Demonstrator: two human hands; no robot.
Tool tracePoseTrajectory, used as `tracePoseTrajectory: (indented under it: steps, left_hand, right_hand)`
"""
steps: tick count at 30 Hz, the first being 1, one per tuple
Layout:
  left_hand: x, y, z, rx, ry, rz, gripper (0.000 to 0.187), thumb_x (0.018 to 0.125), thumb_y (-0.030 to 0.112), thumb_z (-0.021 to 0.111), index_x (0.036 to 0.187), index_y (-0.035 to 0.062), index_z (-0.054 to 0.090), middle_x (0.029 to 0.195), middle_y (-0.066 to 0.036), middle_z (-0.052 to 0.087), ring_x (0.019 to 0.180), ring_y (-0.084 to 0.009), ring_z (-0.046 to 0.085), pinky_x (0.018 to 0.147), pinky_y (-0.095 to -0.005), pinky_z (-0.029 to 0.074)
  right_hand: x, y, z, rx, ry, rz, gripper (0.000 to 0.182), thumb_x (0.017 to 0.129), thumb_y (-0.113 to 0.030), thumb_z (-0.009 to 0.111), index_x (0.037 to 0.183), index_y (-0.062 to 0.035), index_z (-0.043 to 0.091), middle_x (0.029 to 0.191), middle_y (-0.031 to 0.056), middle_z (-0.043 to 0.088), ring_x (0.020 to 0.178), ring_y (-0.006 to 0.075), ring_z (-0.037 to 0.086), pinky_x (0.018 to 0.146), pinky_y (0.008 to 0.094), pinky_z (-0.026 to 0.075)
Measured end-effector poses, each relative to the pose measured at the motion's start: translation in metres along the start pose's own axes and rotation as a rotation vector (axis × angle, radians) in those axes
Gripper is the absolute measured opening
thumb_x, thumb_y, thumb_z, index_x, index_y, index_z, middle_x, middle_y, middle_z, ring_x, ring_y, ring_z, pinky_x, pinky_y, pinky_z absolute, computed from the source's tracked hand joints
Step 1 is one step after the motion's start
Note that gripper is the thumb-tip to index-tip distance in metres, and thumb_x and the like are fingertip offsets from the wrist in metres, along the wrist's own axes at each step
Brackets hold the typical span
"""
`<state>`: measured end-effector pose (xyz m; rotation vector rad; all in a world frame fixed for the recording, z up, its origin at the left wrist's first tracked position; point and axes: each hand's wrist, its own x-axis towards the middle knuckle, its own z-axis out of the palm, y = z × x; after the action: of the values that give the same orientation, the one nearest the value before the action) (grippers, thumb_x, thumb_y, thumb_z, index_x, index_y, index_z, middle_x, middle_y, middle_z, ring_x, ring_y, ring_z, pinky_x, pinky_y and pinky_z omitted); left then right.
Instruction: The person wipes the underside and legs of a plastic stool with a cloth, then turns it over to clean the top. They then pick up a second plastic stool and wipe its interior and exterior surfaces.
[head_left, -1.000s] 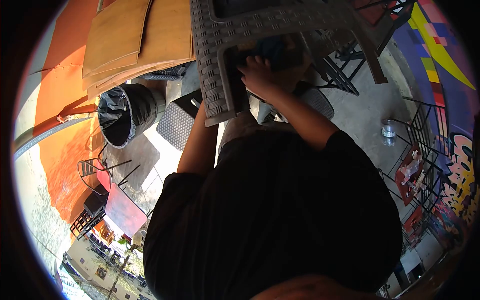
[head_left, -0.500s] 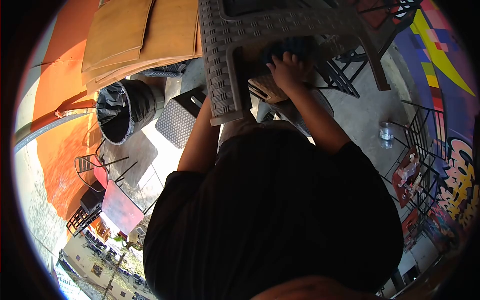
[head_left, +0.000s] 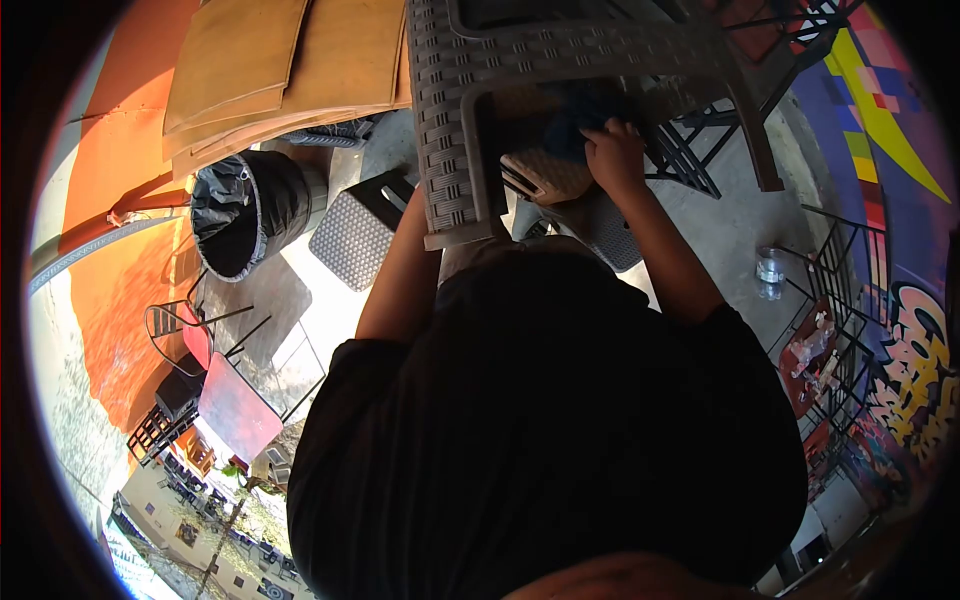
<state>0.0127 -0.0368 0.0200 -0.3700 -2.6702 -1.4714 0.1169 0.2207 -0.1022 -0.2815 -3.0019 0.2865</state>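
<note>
A dark brown plastic chair (head_left: 447, 140) with a woven pattern stands tipped up close in front of me. Through the opening in its frame, my right hand (head_left: 614, 158) reaches to its shaded inner side. The fingers are bent around a crumpled dark blue cloth (head_left: 578, 118), pressed against the chair. My left forearm goes up behind the chair's near edge, and the left hand itself is hidden there. Below the cloth a lighter brown woven surface (head_left: 548, 178) catches some light.
At the left stands a bin (head_left: 245, 215) lined with a black bag, below stacked brown sheets (head_left: 235, 65). A grey woven seat (head_left: 352, 240) is near my left arm. Farther out are a pink-topped chair (head_left: 238, 408), a clear water container (head_left: 769, 267) and a red table (head_left: 808, 352).
My right hand has moved right and slightly down with the blue cloth across the inside of the chair. The chair has shifted a little to the right in view.
</note>
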Motion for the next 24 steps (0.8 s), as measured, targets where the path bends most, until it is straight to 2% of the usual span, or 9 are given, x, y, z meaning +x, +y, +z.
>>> tracePoseTrajectory:
  steps: [1,6,9,11,15,18,21,24]
  left_hand:
    - [-0.001,0.0,0.002,-0.024,0.01,-0.013,0.022,0.097,0.019,0.062,0.109,0.0011,0.069,0.098,-0.014,0.07,0.094,-0.0264,0.067,0.084,-0.0399,0.051]
    - [-0.002,-0.004,0.009,-0.033,0.056,0.057,0.023,0.097,0.019,0.063,0.109,0.0009,0.069,0.098,-0.014,0.071,0.093,-0.0251,0.068,0.082,-0.0388,0.052]
    - [0.001,-0.007,0.008,0.01,0.042,0.085,0.021,0.095,0.018,0.064,0.105,0.001,0.07,0.095,-0.014,0.071,0.089,-0.0251,0.068,0.078,-0.0388,0.052]
    - [0.001,-0.002,0.005,0.042,0.053,0.147,0.017,0.094,0.016,0.063,0.099,0.0012,0.07,0.09,-0.013,0.071,0.083,-0.0259,0.068,0.074,-0.0397,0.052]
    - [0.0,-0.042,0.019,-0.149,0.053,0.077,0.018,0.094,0.018,0.064,0.098,0.0014,0.07,0.089,-0.013,0.07,0.083,-0.0261,0.067,0.076,-0.0408,0.051]
    - [-0.001,-0.039,0.016,-0.145,0.01,0.048,0.019,0.094,0.019,0.064,0.098,0.0016,0.07,0.09,-0.013,0.07,0.085,-0.0258,0.068,0.077,-0.0407,0.052]
    - [0.001,-0.031,0.012,-0.114,-0.026,0.028,0.02,0.094,0.021,0.065,0.098,0.0019,0.07,0.09,-0.013,0.07,0.087,-0.0255,0.068,0.079,-0.0406,0.052]
    - [-0.006,-0.011,0.007,-0.134,0.007,0.027,0.024,0.094,0.025,0.067,0.1,0.0019,0.069,0.093,-0.012,0.07,0.092,-0.0248,0.068,0.083,-0.04,0.052]
  right_hand:
    - [-0.001,-0.005,0.003,0.009,0.0,0.007,0.024,0.08,-0.02,0.071,0.103,-0.0178,0.079,0.101,0.0053,0.06,0.103,0.0292,0.056,0.084,0.0472,0.047]
    - [-0.02,-0.09,0.029,0.098,0.025,-0.218,0.013,0.079,-0.019,0.068,0.091,-0.0162,0.075,0.104,0.0042,0.058,0.108,0.0272,0.052,0.088,0.0488,0.041]
    - [-0.019,-0.113,0.036,0.135,0.041,-0.221,0.022,0.078,-0.019,0.069,0.099,-0.0182,0.077,0.103,0.0043,0.057,0.106,0.0265,0.052,0.087,0.0479,0.043]
    - [-0.021,-0.097,0.028,0.158,0.025,-0.21,0.029,0.078,-0.019,0.069,0.105,-0.0195,0.077,0.102,0.0045,0.057,0.104,0.0272,0.053,0.085,0.0466,0.045]
    - [-0.028,-0.037,0.014,0.131,0.031,-0.135,0.038,0.079,-0.019,0.07,0.116,-0.0217,0.077,0.097,0.0057,0.056,0.098,0.0298,0.055,0.081,0.0441,0.049]
    - [-0.031,0.006,0.009,0.008,0.051,-0.01,0.036,0.082,-0.018,0.07,0.118,-0.0178,0.076,0.097,0.0097,0.058,0.097,0.033,0.057,0.081,0.0446,0.051]
    - [-0.031,0.015,0.014,0.061,0.084,0.081,0.035,0.085,-0.02,0.071,0.119,-0.0141,0.074,0.1,0.0157,0.058,0.099,0.0372,0.056,0.086,0.0479,0.05]
    - [-0.035,0.01,0.01,0.244,0.238,0.113,0.036,0.085,-0.022,0.074,0.12,-0.0106,0.071,0.103,0.0198,0.057,0.101,0.041,0.055,0.088,0.0511,0.048]
